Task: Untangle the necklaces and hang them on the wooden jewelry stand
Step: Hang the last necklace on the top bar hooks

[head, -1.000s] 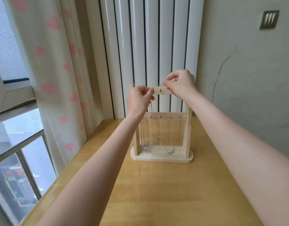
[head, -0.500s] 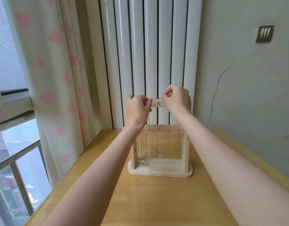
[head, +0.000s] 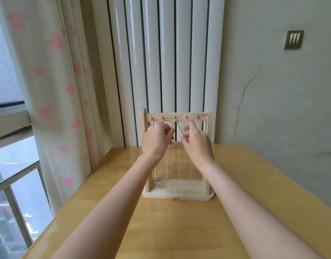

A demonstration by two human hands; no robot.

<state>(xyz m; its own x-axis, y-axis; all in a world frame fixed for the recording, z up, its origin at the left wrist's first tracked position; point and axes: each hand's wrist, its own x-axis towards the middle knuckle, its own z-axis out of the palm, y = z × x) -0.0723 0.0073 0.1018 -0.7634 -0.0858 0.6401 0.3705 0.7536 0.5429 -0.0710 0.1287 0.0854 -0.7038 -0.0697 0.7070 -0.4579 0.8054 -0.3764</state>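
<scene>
Head view looks down on a yellow wooden tabletop (head: pixel 179 230) set against a white ribbed radiator (head: pixel 166 62), with a heart-printed curtain (head: pixel 54 81) and a window (head: pixel 9 165) to the left and a cracked wall (head: pixel 272 90) to the right. Both bare forearms reach forward over the tabletop. Near its far edge stands the wooden jewelry stand (head: pixel 209 146), upright, with a row of small hooks along its top bar. The left hand (head: pixel 157 141) and right hand (head: pixel 197 142) are raised in front of the stand, just below that bar and near each other. The right hand's grip is a pinch of thumb and fingertips on a thin chain (head: pixel 180 128) that slants up to the middle hook. The left hand's fingers are curled, pinching a faint strand beside it. Two other necklaces (head: pixel 164 171) hang straight down from the left hooks behind the left wrist, one ending in a small bow-shaped pendant (head: pixel 156 183). A small rectangular pendant (head: pixel 175 198) lies at the front edge of the stand's base.
</scene>
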